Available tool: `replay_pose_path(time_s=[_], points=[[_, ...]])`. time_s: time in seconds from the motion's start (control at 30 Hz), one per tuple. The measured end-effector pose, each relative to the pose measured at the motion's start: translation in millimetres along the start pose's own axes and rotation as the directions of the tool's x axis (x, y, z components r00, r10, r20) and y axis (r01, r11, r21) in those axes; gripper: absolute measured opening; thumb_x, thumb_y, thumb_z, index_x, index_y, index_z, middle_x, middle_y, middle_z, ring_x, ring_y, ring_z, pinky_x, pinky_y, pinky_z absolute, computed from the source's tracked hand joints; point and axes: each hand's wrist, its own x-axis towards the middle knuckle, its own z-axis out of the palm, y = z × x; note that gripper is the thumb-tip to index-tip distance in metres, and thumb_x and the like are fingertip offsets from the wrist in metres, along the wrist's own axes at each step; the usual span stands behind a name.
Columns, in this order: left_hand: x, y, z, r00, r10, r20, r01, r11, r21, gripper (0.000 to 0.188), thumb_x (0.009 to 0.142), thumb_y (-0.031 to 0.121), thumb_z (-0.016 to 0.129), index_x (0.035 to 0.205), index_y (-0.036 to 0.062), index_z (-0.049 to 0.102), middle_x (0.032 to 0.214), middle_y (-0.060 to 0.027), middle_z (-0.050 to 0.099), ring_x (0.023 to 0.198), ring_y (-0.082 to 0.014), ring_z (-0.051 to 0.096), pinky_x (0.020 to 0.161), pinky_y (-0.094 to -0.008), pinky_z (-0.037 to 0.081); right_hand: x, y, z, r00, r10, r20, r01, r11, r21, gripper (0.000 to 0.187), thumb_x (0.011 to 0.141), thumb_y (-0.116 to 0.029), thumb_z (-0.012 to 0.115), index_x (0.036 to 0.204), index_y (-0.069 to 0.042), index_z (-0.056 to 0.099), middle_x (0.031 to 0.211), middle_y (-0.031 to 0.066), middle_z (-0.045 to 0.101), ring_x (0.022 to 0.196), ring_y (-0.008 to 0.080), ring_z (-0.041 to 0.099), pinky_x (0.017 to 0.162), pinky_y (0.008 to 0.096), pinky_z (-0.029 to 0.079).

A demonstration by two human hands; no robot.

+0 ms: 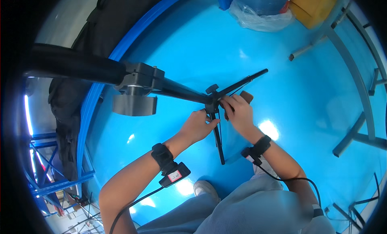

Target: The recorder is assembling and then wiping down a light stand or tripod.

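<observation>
A black tripod stand [183, 90] rises from the floor toward the upper left. Two of its thin legs spread from the hub, and a round knob [212, 88] sits on it. My left hand [197, 125] is closed around the stand just under the hub, thumb and fingers by the downward leg [218, 141]. Close against the hub's other side, my right hand [240, 115] has its fingers curled over something dark. A brown piece [246, 97] sticks out behind that hand, mostly hidden; its kind is unclear. A larger clamp knob [134, 105] sits higher on the pole.
A blue rack beam [86, 117] curves along the left, with black fabric bags [66, 125] behind it. Grey metal table legs [358, 86] stand at the right. A plastic-wrapped blue bucket [262, 10] and a yellow container [312, 8] are at the far side. Cables run from both wrist straps.
</observation>
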Motion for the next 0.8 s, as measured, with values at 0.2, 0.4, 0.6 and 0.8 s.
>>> replay_pose_path(time_s=[0.2,0.4,0.6,0.8], points=[[5,8,-5,0.994,-0.011,0.111,0.018,0.997,-0.069,0.035,0.083,0.025,0.065,0.093,-0.0085,0.060,0.089,-0.0231,0.066,0.068,-0.0255,0.068,0.061,-0.0349,0.053,-4,-13,8,0.977,0.164,-0.134,-0.144,0.979,0.145,0.014,0.082,-0.013,0.063,0.095,-0.009,0.067,0.071,0.0083,0.056,0.067,0.0261,0.058,0.057,0.0379,0.045],[1,7,2,0.997,-0.043,0.058,0.049,0.995,-0.091,0.032,0.087,0.021,0.063,0.099,-0.0077,0.056,0.086,-0.0175,0.067,0.068,-0.0211,0.068,0.056,-0.0301,0.050,-7,8,-7,0.894,0.433,-0.112,-0.286,0.747,0.601,0.013,0.087,-0.011,0.060,0.097,-0.005,0.065,0.066,0.0078,0.061,0.056,0.0192,0.060,0.054,0.0313,0.045],[1,12,2,0.998,-0.048,0.044,0.050,0.998,-0.048,0.029,0.086,0.015,0.064,0.102,-0.0080,0.056,0.083,-0.0173,0.066,0.064,-0.0190,0.067,0.055,-0.0297,0.050,-1,-6,23,0.855,0.497,-0.151,-0.322,0.736,0.596,0.015,0.082,-0.011,0.065,0.095,-0.005,0.063,0.068,0.0097,0.060,0.058,0.0221,0.060,0.055,0.0326,0.046],[2,7,-1,0.996,-0.075,0.046,0.077,0.995,-0.062,0.025,0.086,0.012,0.064,0.099,-0.0081,0.058,0.081,-0.0152,0.066,0.062,-0.0172,0.066,0.052,-0.0267,0.047,-13,0,2,0.990,0.126,-0.065,-0.103,0.954,0.283,0.017,0.081,-0.007,0.060,0.097,-0.010,0.065,0.076,0.0075,0.057,0.064,0.0259,0.057,0.055,0.0335,0.046]])
